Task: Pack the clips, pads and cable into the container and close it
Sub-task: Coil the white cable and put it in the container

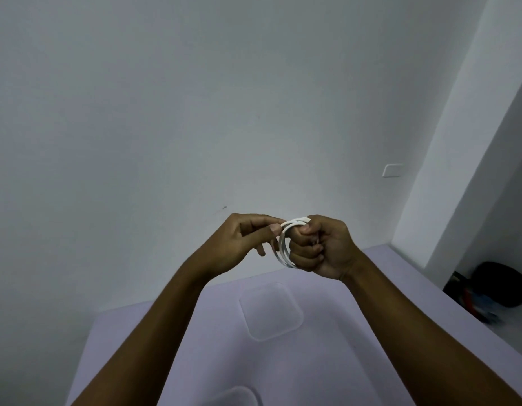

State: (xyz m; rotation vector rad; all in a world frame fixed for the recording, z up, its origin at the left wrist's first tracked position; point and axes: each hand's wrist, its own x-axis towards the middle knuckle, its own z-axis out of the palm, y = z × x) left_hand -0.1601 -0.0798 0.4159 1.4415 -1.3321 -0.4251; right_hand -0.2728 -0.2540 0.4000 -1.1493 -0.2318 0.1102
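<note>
At the middle of the frame, raised above the table [371, 288], both hands work a white cable [284, 249]. The right hand [324, 247] is curled nearly into a fist with several loops of the cable wound round its fingers; the left hand [239, 241] pinches a strand between thumb and forefinger just beside the coil, its other fingers loosely bent. The cable looks light, thin and limp, with some spring in it, so I judge the loops would fall open if let go; the coil is best gripped across all its turns at once, with the loose end tucked under. Below the hands, at lower centre, a clear square container [271, 312] lies on the lilac surface, and a similar clear piece [233, 397], perhaps a lid, shows at the bottom edge. No clips or pads can be made out. A dark bag [500, 288] sits at the right edge.
</note>
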